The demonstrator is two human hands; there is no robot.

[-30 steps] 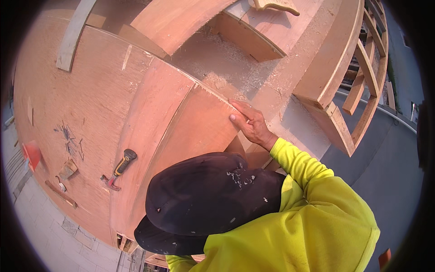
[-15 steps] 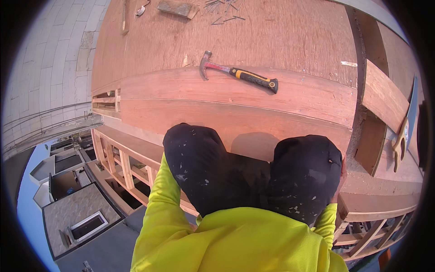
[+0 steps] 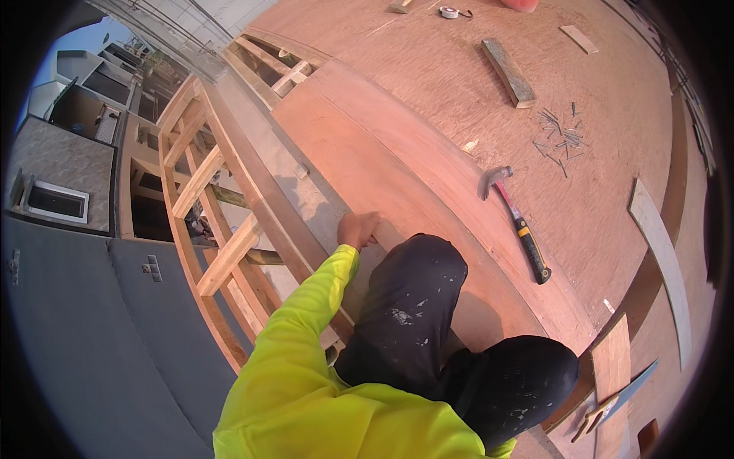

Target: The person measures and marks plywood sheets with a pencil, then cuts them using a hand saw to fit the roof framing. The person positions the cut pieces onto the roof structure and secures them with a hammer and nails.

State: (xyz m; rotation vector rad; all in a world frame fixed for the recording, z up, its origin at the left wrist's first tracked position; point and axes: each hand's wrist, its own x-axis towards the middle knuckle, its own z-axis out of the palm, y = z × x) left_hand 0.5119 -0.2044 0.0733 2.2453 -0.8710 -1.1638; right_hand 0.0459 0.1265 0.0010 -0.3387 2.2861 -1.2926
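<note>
My left hand (image 3: 358, 229), in a yellow sleeve, has its fingers curled over the edge of a long reddish plywood strip (image 3: 344, 153), just beside my bent knee in paint-spotted dark trousers. My right hand is hidden behind my legs and body. On the board to the right of the strips lies a claw hammer (image 3: 523, 236) with a black and yellow handle. Above it are scattered nails (image 3: 560, 138), a dark wood offcut (image 3: 507, 73), a small pale offcut (image 3: 578, 38) and a tape measure (image 3: 449, 13).
An open timber frame (image 3: 215, 252) runs along my left, with a grey wall (image 3: 92, 329) and buildings beyond. At right are a curved grey strip (image 3: 661, 268), a gap beside the decking, a plywood piece (image 3: 612, 344) and a handsaw (image 3: 625, 394).
The view has swung round toward my left side and the timber frame. My left hand has come into sight at the strip's edge, while my right hand has gone out of sight.
</note>
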